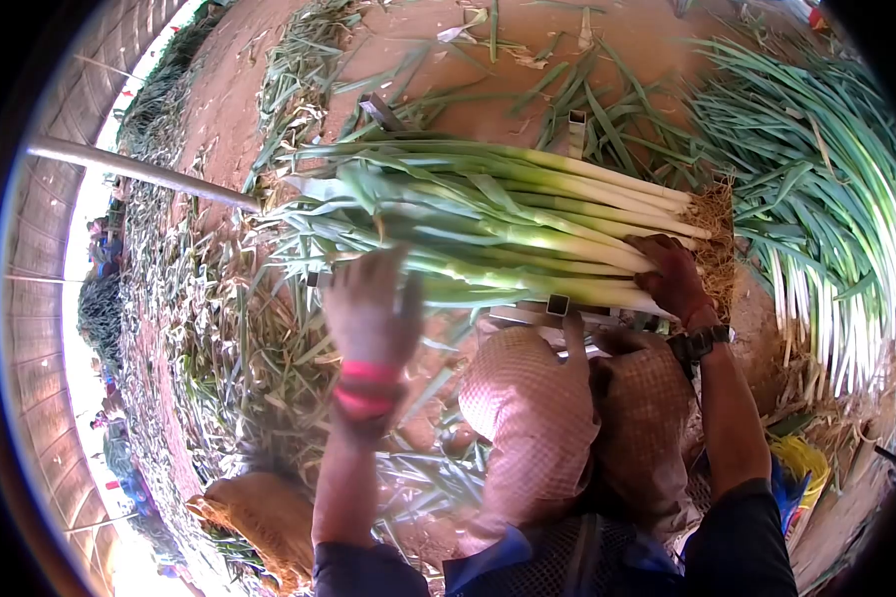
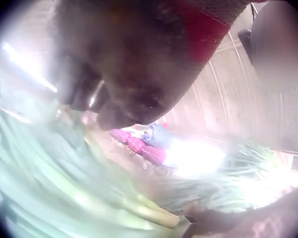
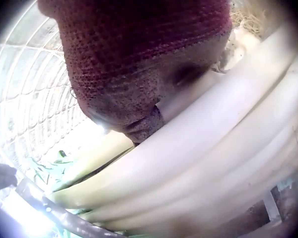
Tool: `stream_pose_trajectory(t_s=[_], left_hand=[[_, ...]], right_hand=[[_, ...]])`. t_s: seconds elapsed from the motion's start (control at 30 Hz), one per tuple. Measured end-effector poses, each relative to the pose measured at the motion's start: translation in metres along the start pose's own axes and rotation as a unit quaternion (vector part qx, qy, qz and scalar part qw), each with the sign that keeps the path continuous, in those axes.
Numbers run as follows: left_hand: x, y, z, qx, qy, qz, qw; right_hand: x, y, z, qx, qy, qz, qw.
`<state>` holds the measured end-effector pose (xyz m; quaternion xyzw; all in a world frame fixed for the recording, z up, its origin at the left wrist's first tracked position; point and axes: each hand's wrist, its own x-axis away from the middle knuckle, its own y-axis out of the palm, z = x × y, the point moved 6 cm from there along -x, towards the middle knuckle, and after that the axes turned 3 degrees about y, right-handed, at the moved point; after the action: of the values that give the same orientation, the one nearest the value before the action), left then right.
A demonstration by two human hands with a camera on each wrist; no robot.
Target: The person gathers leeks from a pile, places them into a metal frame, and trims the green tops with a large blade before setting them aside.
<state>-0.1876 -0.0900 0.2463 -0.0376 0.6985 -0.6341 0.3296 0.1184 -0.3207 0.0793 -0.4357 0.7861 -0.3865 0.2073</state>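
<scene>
A bundle of large green onions (image 1: 528, 214) lies across a low metal frame (image 1: 558, 305) in front of the person's knees, roots to the right and leaves to the left. My right hand (image 1: 675, 277), in a dark red knit glove, grips white stalks (image 3: 188, 144) near the root end; in the right wrist view its fingertips dip between the stalks. My left hand (image 1: 373, 303), gloved with a red band at the wrist, is blurred over the near edge of the green leaves. Its fingers point toward the leaves (image 2: 49, 168) and hold nothing.
A big heap of green onions (image 1: 816, 199) lies at the right. Loose leaves (image 1: 219, 348) litter the soil on the left. A metal pole (image 1: 144, 171) slants in from the left, and a brown sack (image 1: 264, 517) sits at lower left. Yellow material (image 1: 801, 468) lies by the right elbow.
</scene>
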Motion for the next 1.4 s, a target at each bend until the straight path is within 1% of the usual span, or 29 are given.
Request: stream_pose_trajectory(t_s=[0.03,0.07,0.13,0.17,0.23,0.3,0.37,0.4,0.47,0.53,0.57,0.6,0.67,0.7,0.77,0.8,0.87,0.9,0.97,1.0,1.03,1.07,1.1,1.13,1.17,1.2,1.27,1.33,1.4], left_hand=[[-0.008,0.006,0.019,-0.001,0.047,-0.001,0.999],[-0.018,0.011,0.038,0.012,0.069,0.001,0.998],[-0.038,0.043,0.053,0.058,0.093,0.016,0.994],[-0.050,0.057,0.058,0.041,0.105,0.026,0.993],[-0.066,0.083,0.056,0.027,0.121,0.035,0.992],[-0.072,0.103,0.051,-0.035,0.149,0.032,0.988],[-0.072,0.113,0.044,-0.060,0.166,0.034,0.984],[-0.071,0.114,0.045,-0.087,0.179,0.034,0.979],[-0.059,0.113,0.051,-0.088,0.182,0.023,0.979],[-0.049,0.118,0.067,-0.098,0.066,-0.126,0.985],[-0.043,0.123,0.084,0.006,0.018,-0.209,0.978],[-0.034,0.125,0.103,0.108,-0.034,-0.287,0.951],[-0.032,0.103,0.145,0.223,-0.010,-0.215,0.951],[-0.036,0.089,0.153,0.223,-0.009,-0.214,0.951],[-0.035,0.069,0.167,0.413,-0.059,-0.269,0.868],[-0.030,0.063,0.157,0.410,-0.061,-0.267,0.870],[-0.018,0.050,0.123,0.380,-0.015,-0.280,0.881],[-0.010,0.057,0.105,0.380,-0.012,-0.282,0.881],[0.020,0.094,0.054,0.392,-0.056,-0.252,0.883],[0.032,0.112,0.037,0.400,-0.076,-0.237,0.882],[0.032,0.114,0.037,0.409,-0.096,-0.221,0.880],[0.033,0.118,0.043,0.414,-0.094,-0.222,0.878],[0.028,0.112,0.048,0.471,-0.205,-0.225,0.828],[0.025,0.107,0.053,0.518,-0.313,-0.227,0.763],[0.015,0.102,0.057,0.523,-0.327,-0.226,0.754],[0.005,0.102,0.059,0.533,-0.296,-0.212,0.764],[-0.003,0.115,0.052,0.500,-0.260,-0.190,0.804],[-0.009,0.119,0.052,0.508,-0.272,-0.191,0.795],[-0.014,0.119,0.056,0.533,-0.259,-0.195,0.781]], right_hand=[[0.000,0.002,0.002,-0.008,0.008,-0.005,1.000],[0.000,0.002,0.005,-0.015,0.017,-0.008,1.000],[0.000,0.000,0.003,-0.016,0.002,0.006,1.000],[0.001,-0.001,0.001,-0.017,-0.014,0.017,1.000],[0.001,-0.001,0.003,-0.019,-0.013,0.017,1.000],[0.000,-0.001,0.003,-0.021,-0.014,0.017,1.000],[0.001,-0.001,0.005,-0.054,-0.003,0.016,0.998],[0.001,0.000,0.007,-0.055,-0.001,0.015,0.998],[-0.001,0.003,0.010,-0.040,0.002,0.005,0.999],[-0.003,0.000,0.008,-0.039,0.007,0.006,0.999],[-0.001,0.001,0.007,-0.037,0.012,0.003,0.999],[-0.001,0.004,0.007,-0.040,0.011,0.001,0.999],[-0.002,0.005,0.008,-0.007,0.003,0.004,1.000],[-0.003,0.004,0.010,-0.007,0.002,0.005,1.000],[-0.001,0.005,0.011,-0.030,-0.008,0.004,0.999],[-0.002,0.004,0.008,-0.032,-0.012,0.004,0.999],[0.001,0.003,0.009,-0.032,0.003,-0.001,0.999],[0.001,0.001,0.008,-0.033,0.005,0.001,0.999],[0.003,0.001,0.003,-0.002,-0.022,0.017,1.000],[0.004,0.002,0.006,0.000,-0.018,0.017,1.000],[0.004,0.004,0.007,-0.008,-0.021,0.022,1.000],[0.004,0.004,0.009,-0.015,-0.025,0.028,0.999],[0.004,0.002,0.008,-0.022,-0.018,0.028,0.999],[0.004,0.001,0.007,-0.019,-0.014,0.028,0.999],[0.004,0.000,0.005,-0.023,-0.015,0.027,0.999],[0.003,-0.002,0.005,-0.028,-0.017,0.025,0.999],[0.002,-0.006,0.006,-0.024,-0.019,0.035,0.999],[-0.002,-0.007,0.007,-0.099,0.000,-0.004,0.995],[-0.014,-0.005,0.009,-0.104,0.017,-0.009,0.994]])
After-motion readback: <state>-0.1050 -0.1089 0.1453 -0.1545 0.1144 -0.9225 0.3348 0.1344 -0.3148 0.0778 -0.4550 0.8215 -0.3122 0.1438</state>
